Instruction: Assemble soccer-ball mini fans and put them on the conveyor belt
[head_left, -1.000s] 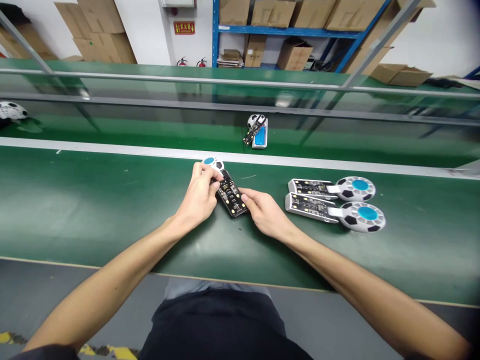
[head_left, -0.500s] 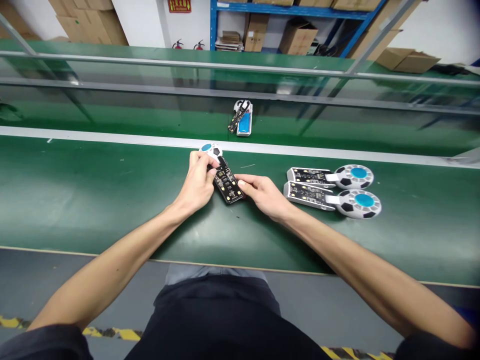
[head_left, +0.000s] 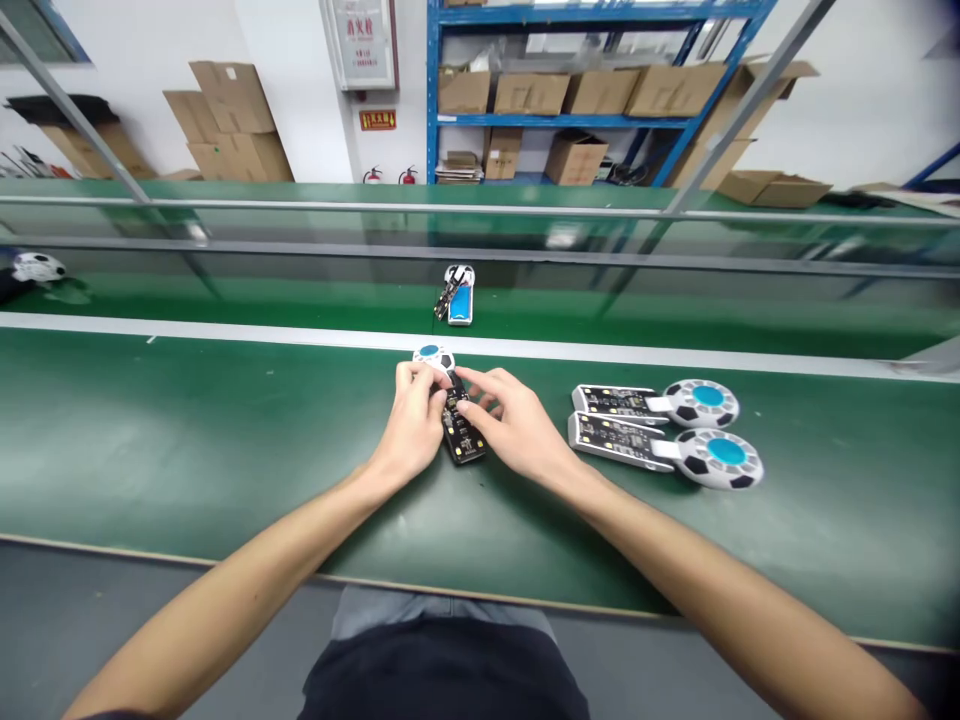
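Observation:
In front of me on the green surface is a football-patterned device [head_left: 443,359], its round white head with a blue disc pointing away from me. A black circuit board [head_left: 465,442] with small yellowish parts stretches from it toward me. My left hand [head_left: 414,415] is closed, pinching the device where head and board meet; its fingertips partly cover that spot. My right hand [head_left: 517,420] curls over the board's right side, thumb on the board and index fingertip close to the head. Both hands hide the board's upper part.
To the right lie two similar devices [head_left: 709,404] [head_left: 726,460], boards facing up. Beyond the white strip [head_left: 337,337], another device [head_left: 460,303] shows a blue block and a loose board. A black-and-white ball-shaped piece [head_left: 37,267] sits far left. A metal rail [head_left: 525,209] crosses behind.
My right hand has shifted from the board's lower right edge up toward the head, and its fingers now reach over the board. My left hand keeps its pinch. The camera has tilted up.

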